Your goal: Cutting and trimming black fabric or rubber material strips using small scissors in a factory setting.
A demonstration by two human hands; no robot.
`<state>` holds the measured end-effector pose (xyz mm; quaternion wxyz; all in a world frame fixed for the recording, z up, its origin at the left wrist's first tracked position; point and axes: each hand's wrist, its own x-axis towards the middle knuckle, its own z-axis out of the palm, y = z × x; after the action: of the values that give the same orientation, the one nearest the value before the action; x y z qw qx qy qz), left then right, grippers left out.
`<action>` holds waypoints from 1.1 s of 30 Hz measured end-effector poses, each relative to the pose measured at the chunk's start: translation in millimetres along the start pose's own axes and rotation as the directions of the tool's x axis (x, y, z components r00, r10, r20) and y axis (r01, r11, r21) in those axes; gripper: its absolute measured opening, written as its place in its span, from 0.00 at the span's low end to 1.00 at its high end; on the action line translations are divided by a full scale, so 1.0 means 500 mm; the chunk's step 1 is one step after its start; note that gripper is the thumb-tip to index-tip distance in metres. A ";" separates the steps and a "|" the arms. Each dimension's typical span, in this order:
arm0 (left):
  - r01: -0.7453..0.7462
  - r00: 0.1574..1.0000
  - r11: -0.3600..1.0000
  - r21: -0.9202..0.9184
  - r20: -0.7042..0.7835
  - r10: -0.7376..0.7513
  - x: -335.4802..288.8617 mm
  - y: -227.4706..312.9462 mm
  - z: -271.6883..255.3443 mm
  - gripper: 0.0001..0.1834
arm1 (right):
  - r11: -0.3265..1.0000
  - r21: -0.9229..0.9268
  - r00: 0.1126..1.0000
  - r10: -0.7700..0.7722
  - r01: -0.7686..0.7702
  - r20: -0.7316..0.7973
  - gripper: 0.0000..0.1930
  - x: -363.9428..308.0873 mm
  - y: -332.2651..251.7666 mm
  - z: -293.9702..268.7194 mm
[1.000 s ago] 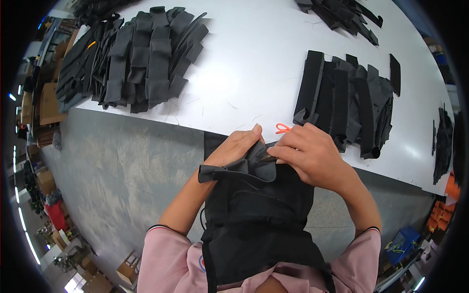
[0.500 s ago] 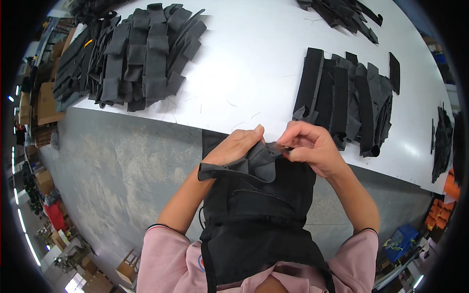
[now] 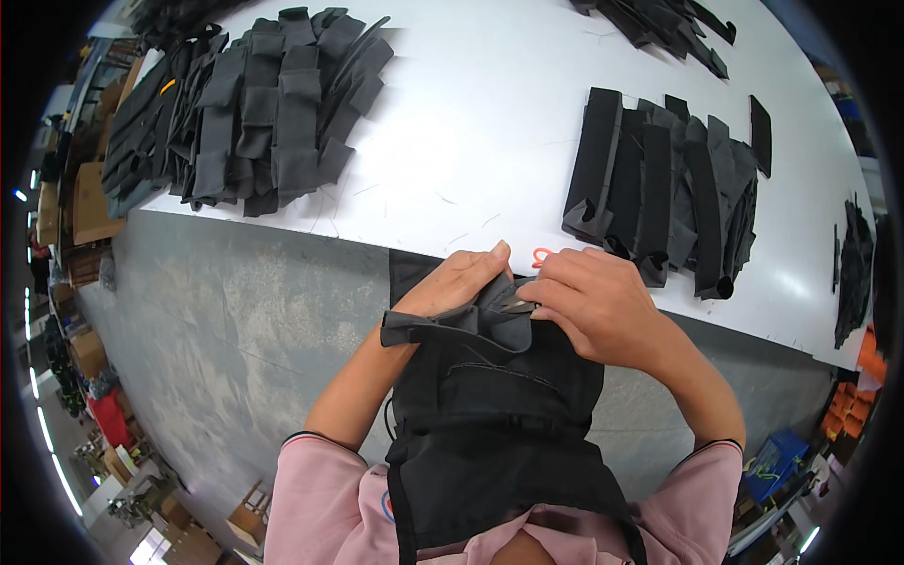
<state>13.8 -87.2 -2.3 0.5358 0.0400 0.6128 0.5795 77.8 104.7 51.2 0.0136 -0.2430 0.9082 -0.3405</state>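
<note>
My left hand (image 3: 460, 281) grips a dark grey fabric strip (image 3: 504, 330) against the table's near edge, thumb on top, with the strip's other end hanging over my wrist. Closed around a pair of small scissors is my right hand (image 3: 598, 299). Their orange finger loop (image 3: 541, 256) sticks out above my fingers, and the metal blades (image 3: 514, 306) point left into the folds of the strip. My palm hides the rest of the scissors. Below both hands lies my black apron (image 3: 499, 395).
The white table (image 3: 461, 122) spans the far side. On it lie a large pile of grey strips (image 3: 264, 113) at left, black and grey strips (image 3: 650, 188) at right, and more dark pieces (image 3: 650, 33) behind. At far right is a blue crate (image 3: 774, 469) on the floor.
My right hand has turned over and closed, knuckles now up, bringing the scissors' blades into the strip. The orange loop now shows. My left hand has stayed in place.
</note>
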 end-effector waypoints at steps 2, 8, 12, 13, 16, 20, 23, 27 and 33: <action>0.005 1.000 1.000 0.011 0.010 -0.006 0.002 -0.006 -0.004 0.29 | 1.000 0.008 1.000 -0.016 0.016 -0.017 0.11 0.001 0.002 0.002; 0.034 0.999 0.999 0.009 0.001 -0.034 0.000 0.003 0.002 0.27 | 0.998 0.059 1.000 0.005 -0.004 -0.018 0.11 0.002 0.005 0.006; -0.032 0.999 0.999 0.015 -0.018 0.033 0.004 -0.010 0.002 0.31 | 0.999 0.027 0.999 -0.027 0.028 -0.025 0.10 0.006 0.000 0.010; -0.015 1.000 1.000 0.009 -0.011 0.015 0.004 -0.007 0.002 0.31 | 0.999 0.003 0.999 -0.038 0.038 -0.008 0.10 0.006 -0.001 0.010; 0.013 1.000 1.000 -0.005 0.009 -0.013 0.005 -0.005 0.000 0.31 | 0.997 -0.048 0.998 -0.068 0.067 -0.012 0.10 0.004 -0.001 0.014; -0.015 1.000 1.000 -0.003 0.013 0.015 0.004 -0.005 0.000 0.30 | 0.999 -0.028 0.998 -0.036 0.035 -0.047 0.10 -0.004 0.000 0.019; 0.030 0.998 0.999 -0.027 0.051 -0.028 0.009 -0.004 -0.006 0.26 | 0.997 0.057 0.990 0.061 -0.054 -0.129 0.11 -0.012 0.000 0.024; -0.047 0.999 0.999 0.011 -0.010 0.047 0.004 -0.010 -0.002 0.30 | 0.983 0.112 0.968 0.163 -0.143 -0.189 0.12 -0.025 0.001 0.020; -0.008 0.995 0.992 0.129 -0.099 0.021 0.008 -0.007 0.013 0.29 | 0.900 0.278 0.924 0.371 -0.335 -0.091 0.13 -0.036 -0.001 0.054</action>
<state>18.8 -81.2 -5.7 0.4964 0.0496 0.6746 0.5441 99.1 96.3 28.2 0.0423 -0.0454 0.8838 -0.4637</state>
